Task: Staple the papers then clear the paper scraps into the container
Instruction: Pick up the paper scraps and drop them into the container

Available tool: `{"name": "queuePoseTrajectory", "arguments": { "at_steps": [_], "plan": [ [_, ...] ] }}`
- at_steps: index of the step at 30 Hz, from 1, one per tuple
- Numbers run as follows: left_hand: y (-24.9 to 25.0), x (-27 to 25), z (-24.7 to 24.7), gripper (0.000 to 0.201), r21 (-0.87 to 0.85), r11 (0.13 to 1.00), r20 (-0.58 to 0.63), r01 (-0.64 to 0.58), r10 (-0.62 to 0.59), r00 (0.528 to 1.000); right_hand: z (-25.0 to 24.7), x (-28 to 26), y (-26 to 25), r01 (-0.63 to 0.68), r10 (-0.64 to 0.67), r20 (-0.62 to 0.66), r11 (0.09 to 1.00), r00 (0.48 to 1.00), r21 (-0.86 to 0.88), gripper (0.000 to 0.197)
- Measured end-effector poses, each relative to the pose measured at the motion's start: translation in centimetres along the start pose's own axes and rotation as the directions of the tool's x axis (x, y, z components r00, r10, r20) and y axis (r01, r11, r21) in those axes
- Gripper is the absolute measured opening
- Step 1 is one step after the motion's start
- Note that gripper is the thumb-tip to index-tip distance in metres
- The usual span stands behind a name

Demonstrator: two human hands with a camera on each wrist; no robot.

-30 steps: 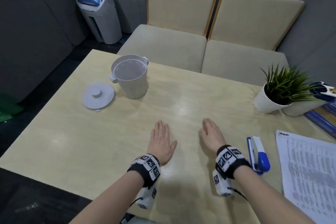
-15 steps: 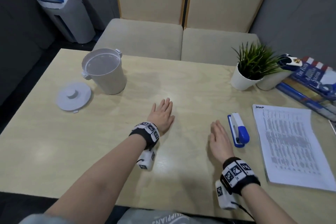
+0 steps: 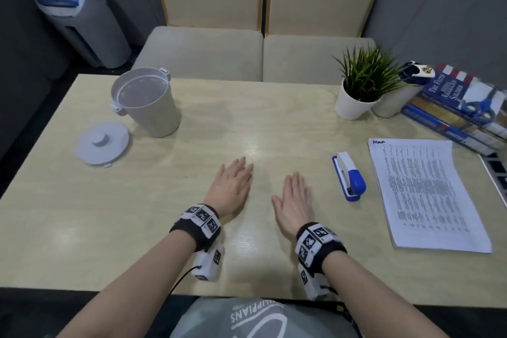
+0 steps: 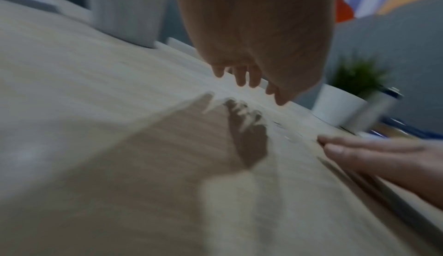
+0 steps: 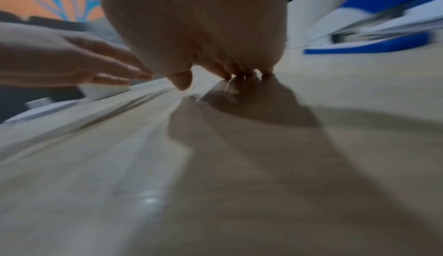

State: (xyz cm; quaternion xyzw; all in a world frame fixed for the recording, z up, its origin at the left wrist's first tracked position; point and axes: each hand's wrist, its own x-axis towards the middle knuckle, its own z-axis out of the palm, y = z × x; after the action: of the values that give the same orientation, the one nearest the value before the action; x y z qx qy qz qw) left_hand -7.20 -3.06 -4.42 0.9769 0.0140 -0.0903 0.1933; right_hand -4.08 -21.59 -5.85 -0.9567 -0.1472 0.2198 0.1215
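Note:
A stack of printed papers [image 3: 422,192] lies at the right of the wooden table [image 3: 82,214]. A blue and white stapler [image 3: 349,176] lies just left of the stack, also blurred in the right wrist view [image 5: 383,23]. A white container [image 3: 146,101] stands open at the back left, its round lid [image 3: 103,143] flat beside it. My left hand [image 3: 231,186] and right hand [image 3: 295,200] lie flat, palms down, side by side at the table's middle, holding nothing. In the left wrist view my left hand [image 4: 251,82] hovers just over the wood. No paper scraps show.
A potted green plant [image 3: 359,85] and a second white pot [image 3: 395,101] stand at the back right, next to stacked books [image 3: 452,107] with blue scissors [image 3: 478,107] on top. Two beige seats [image 3: 247,55] face the table's far edge. A grey and blue bin [image 3: 79,19] stands on the floor, left.
The head view has swung right and down, bringing papers and books into sight. My right hand drew back toward me, then came level beside the left; both stay flat.

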Motion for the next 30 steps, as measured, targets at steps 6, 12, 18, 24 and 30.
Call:
{"name": "queuePoseTrajectory", "arguments": {
  "at_steps": [6, 12, 18, 24, 30],
  "plan": [
    [-6.5, -2.8, -0.7, 0.051, -0.093, 0.916, -0.225, 0.390, -0.401, 0.888, 0.5, -0.1, -2.5, 0.249, -0.255, 0.054, 0.964, 0.965, 0.094, 0.061],
    [-7.9, -4.9, 0.2, 0.071, 0.068, 0.829, 0.002, 0.555, -0.556, 0.831, 0.2, 1.3, -0.9, 0.040, -0.040, 0.009, 0.999, 0.999, -0.002, 0.067],
    [-5.2, -4.6, 2.3, 0.076, 0.119, 0.868, 0.002, 0.482, -0.485, 0.874, -0.2, 3.2, -3.4, 0.251, -0.252, 0.005, 0.966, 0.968, -0.054, 0.058],
    [-2.4, -3.5, 3.7, 0.073, 0.141, 0.936, 0.055, 0.322, -0.332, 0.942, -3.0, 7.7, -3.9, 0.170, -0.165, 0.053, 0.980, 0.985, -0.101, 0.059],
    [-0.7, -2.3, 4.2, 0.076, 0.128, 0.965, 0.127, 0.230, -0.246, 0.961, -0.8, 5.0, -2.8, 0.321, -0.306, 0.100, 0.924, 0.947, -0.208, 0.061]
  ]
}}
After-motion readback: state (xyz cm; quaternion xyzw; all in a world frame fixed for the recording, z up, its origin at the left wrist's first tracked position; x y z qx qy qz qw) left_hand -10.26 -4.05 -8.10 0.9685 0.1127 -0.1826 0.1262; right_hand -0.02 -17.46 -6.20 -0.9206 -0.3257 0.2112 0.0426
